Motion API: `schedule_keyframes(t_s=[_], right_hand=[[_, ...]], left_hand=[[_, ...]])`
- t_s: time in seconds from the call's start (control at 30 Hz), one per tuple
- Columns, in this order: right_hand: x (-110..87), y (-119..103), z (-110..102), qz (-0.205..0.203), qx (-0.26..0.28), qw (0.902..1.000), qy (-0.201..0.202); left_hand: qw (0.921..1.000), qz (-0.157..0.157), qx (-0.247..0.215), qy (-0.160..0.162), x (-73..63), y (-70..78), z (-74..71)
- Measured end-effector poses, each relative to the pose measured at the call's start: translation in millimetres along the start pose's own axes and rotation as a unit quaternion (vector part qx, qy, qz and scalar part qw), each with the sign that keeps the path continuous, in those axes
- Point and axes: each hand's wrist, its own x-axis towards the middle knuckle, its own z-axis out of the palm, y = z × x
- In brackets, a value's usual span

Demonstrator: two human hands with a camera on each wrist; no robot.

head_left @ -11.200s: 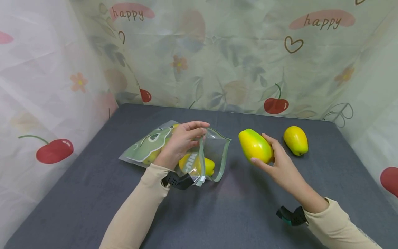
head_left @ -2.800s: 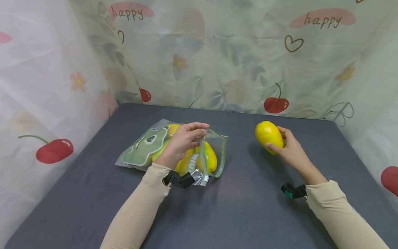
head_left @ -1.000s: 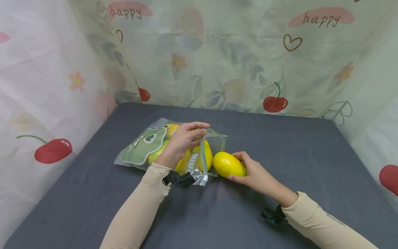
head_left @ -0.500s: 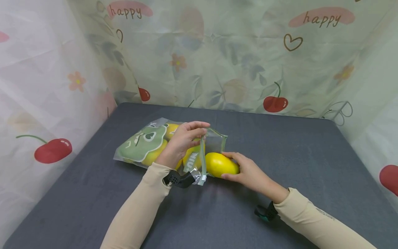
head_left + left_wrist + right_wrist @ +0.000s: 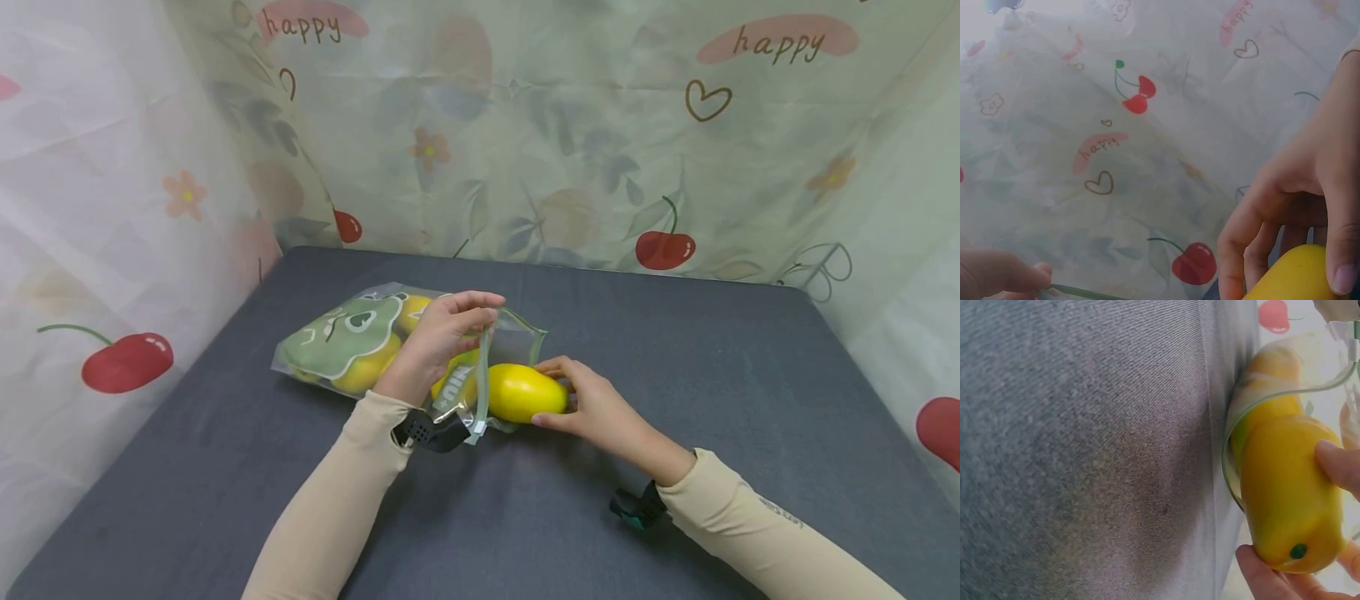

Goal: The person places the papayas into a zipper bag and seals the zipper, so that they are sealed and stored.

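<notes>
A clear zip bag (image 5: 341, 337) with a green cartoon face lies on the table, its mouth towards the right. Several yellow fruits fill its inside. The left hand (image 5: 442, 343) pinches the upper rim of the mouth between thumb and fingers. At that opening the right hand (image 5: 600, 408) grips a smooth yellow papaya (image 5: 525, 393) by its outer end. Its front part is inside the bag's rim, behind the clear film. A green stem spot marks the held end of the papaya (image 5: 1288, 481) in the right wrist view, with another fruit right behind it.
The dark grey table (image 5: 712, 358) has a printed curtain (image 5: 517, 167) with cherries and hearts behind it and at both sides. A white slider (image 5: 478, 428) sits at the lower end of the bag's zip. Each wrist wears a black camera (image 5: 637, 504).
A papaya earlier on the table at the right was picked up. The right hand has carried it left and pushed it partly into the bag; the left hand has kept its pinch on the rim.
</notes>
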Motion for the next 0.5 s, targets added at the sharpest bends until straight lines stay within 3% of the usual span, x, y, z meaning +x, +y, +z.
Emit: schedule_keyframes(t_s=[0.5], right_hand=[[-0.4, -2.0, -4.0, -0.020, 0.072, 0.9972, -0.006]], left_hand=[[1.0000, 0.001, -0.004, 0.003, -0.7, 1.5, -0.8]])
